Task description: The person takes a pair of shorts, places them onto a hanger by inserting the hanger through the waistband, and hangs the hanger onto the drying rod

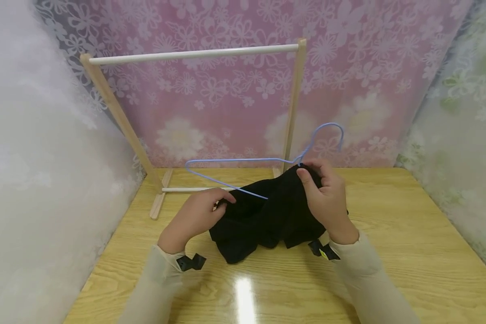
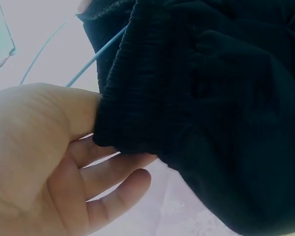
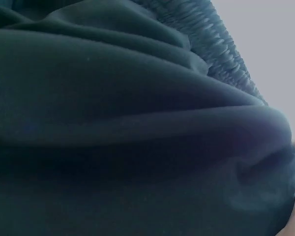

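Black shorts (image 1: pixel 267 216) with a gathered elastic waistband (image 2: pixel 132 88) hang between my two hands over the table. My left hand (image 1: pixel 198 213) pinches the waistband at its left end, thumb inside and fingers beneath. A blue wire hanger (image 1: pixel 243 159) runs partly into the waist opening; its left end sticks out above the cloth and its right end is hidden. My right hand (image 1: pixel 328 198) grips the cloth at the upper right, just below the hanger's neck, thumb in front. Close folds of the shorts (image 3: pixel 128 128) fill most of the right wrist view.
A rack with wooden posts (image 1: pixel 119 117) and a white top rail (image 1: pixel 194 55) stands behind, toward the left. Its white lower bar (image 1: pixel 186 189) passes behind the shorts. Flower-patterned sheets (image 1: pixel 227 99) enclose the wooden table (image 1: pixel 405 252) at the back and sides.
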Available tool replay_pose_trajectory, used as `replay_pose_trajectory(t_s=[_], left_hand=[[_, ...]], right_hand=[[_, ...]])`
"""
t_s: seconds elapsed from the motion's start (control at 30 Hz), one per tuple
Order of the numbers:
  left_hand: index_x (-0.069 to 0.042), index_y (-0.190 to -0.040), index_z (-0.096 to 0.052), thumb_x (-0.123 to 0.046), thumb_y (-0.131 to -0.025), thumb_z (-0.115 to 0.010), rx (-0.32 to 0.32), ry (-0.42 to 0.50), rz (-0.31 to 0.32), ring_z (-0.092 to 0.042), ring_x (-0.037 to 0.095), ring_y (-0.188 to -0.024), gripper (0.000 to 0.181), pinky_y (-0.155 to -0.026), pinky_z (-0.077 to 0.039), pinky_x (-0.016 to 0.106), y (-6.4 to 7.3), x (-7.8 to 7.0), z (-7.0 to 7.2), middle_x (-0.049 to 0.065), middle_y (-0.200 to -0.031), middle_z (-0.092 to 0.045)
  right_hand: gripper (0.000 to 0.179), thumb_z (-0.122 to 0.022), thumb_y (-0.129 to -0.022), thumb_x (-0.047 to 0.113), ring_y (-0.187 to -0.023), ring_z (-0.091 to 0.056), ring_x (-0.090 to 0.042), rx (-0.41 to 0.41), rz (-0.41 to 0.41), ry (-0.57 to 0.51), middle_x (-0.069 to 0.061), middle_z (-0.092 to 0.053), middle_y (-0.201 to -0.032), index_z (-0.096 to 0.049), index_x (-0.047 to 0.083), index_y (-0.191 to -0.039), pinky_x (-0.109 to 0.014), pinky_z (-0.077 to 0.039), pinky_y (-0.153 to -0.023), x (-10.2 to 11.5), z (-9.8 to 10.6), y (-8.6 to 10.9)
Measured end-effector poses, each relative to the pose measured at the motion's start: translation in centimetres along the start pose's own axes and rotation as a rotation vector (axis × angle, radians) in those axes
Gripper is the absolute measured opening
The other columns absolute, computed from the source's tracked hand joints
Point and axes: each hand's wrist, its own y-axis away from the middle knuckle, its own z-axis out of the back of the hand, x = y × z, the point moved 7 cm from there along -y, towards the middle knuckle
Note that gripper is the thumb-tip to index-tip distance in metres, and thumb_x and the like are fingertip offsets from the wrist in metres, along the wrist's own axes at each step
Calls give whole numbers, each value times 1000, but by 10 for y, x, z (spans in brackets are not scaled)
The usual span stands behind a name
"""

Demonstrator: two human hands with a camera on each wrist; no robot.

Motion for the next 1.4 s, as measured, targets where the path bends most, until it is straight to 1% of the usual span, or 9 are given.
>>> replay_pose_trajectory(t_s=[0.2, 0.33, 0.53, 0.7, 0.8, 0.9, 1.03, 1.27, 1.4], left_hand=[[-19, -111, -69, -11, -106, -44, -32, 127, 38, -51, 17, -82, 27, -78, -43, 38, -4, 18, 7, -1, -119, -66], [-15, -119, -63, -15, -108, -39, -24, 214, 47, -52, 23, -83, 26, -80, -43, 42, -10, 25, 9, 2, -125, -62], [-11, -134, -48, -17, -105, -44, 1, 364, 112, -55, 26, -92, 30, -85, -43, 44, -11, 38, 12, 11, -137, -58], [-15, -132, -51, -20, -105, -45, 39, 445, 194, -56, 28, -84, 28, -77, -43, 45, -7, 48, 18, 12, -127, -64], [-16, -125, -59, -25, -106, -46, 36, 455, 216, -55, 26, -89, 24, -80, -42, 44, -7, 51, 21, 7, -117, -64], [-12, -99, -62, -29, -107, -48, 32, 455, 222, -46, 23, -74, 22, -73, -40, 42, -9, 53, 22, 5, -89, -55], [-12, -70, -44, -34, -105, -52, 14, 428, 258, -27, 20, -55, 42, -59, -32, 37, -11, 62, 26, 1, -64, -33], [-13, -69, -43, -37, -105, -52, 1, 464, 343, -25, 19, -55, 44, -60, -32, 37, -7, 75, 36, 2, -67, -34], [-13, -73, -53, -36, -106, -51, -20, 476, 353, -38, 20, -68, 40, -70, -36, 38, -6, 78, 46, 1, -76, -43]], right_hand=[[17, -69, -95, -4, -95, -64, -5, 40, -4, -12, -13, -75, -102, -72, -1, -111, -18, -49, -92, -6, -12, 0], [18, -69, -97, -3, -98, -65, 1, 67, -43, 12, -13, -76, -105, -74, -2, -114, -16, -49, -92, -14, -10, 2], [22, -68, -98, 0, -105, -64, 6, 130, -63, 64, -14, -77, -112, -75, 0, -119, -14, -48, -94, -19, -7, -1], [21, -70, -96, -3, -103, -65, 5, 122, -54, 59, -17, -76, -108, -77, -1, -115, -14, -48, -93, -19, -1, -5], [20, -69, -96, -3, -102, -67, 2, 127, -40, 39, -18, -76, -106, -77, -1, -114, -14, -49, -91, -19, 1, -7], [20, -70, -95, -5, -99, -68, 1, 119, -20, 32, -16, -76, -104, -78, 1, -113, -15, -49, -90, -17, 4, -10], [23, -71, -91, -11, -97, -66, 4, 102, 12, 23, -16, -76, -101, -79, 1, -109, -15, -48, -90, -15, 4, -16], [20, -71, -91, -11, -99, -65, 3, 129, 108, 44, -17, -76, -100, -78, -2, -107, -15, -48, -91, -12, 5, -17], [16, -69, -97, -1, -99, -66, -1, 160, 136, 71, -17, -76, -103, -77, -1, -111, -15, -48, -91, -10, 8, -19]])
